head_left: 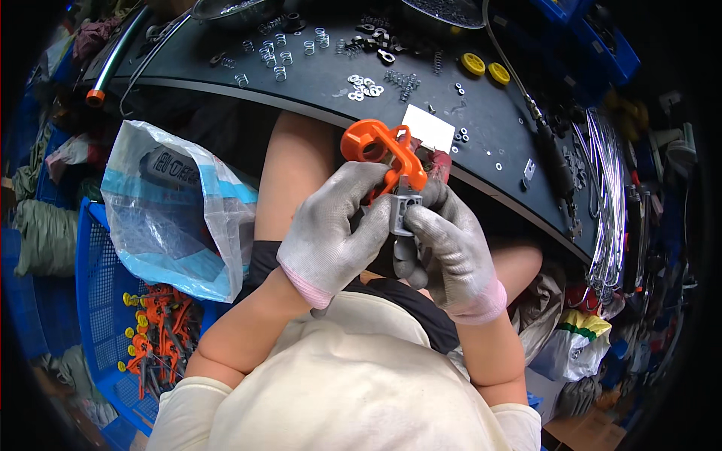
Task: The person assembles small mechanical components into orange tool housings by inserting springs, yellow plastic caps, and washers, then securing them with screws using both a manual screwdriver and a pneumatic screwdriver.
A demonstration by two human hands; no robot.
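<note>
An orange plastic part point(412, 167) with a round, cup-like end and a curved arm is up in front of me, above my lap. My left hand point(335, 229), in a grey-white glove, pinches its lower end. Against that end sits a small grey block with holes point(401, 216), gripped between the fingers of both hands. My right hand point(456, 255), gloved alike, is closed with its thumb on the block's right side. My fingers hide part of where the two pieces meet.
Springs point(280, 56), washers point(364, 87), yellow discs point(472, 64) and a white card point(429, 128) lie on the dark bench point(331, 105). Thin metal rods point(609, 195) hang at the right. A plastic bag point(169, 218) and a blue crate point(94, 259) with orange assemblies point(159, 331) stand left.
</note>
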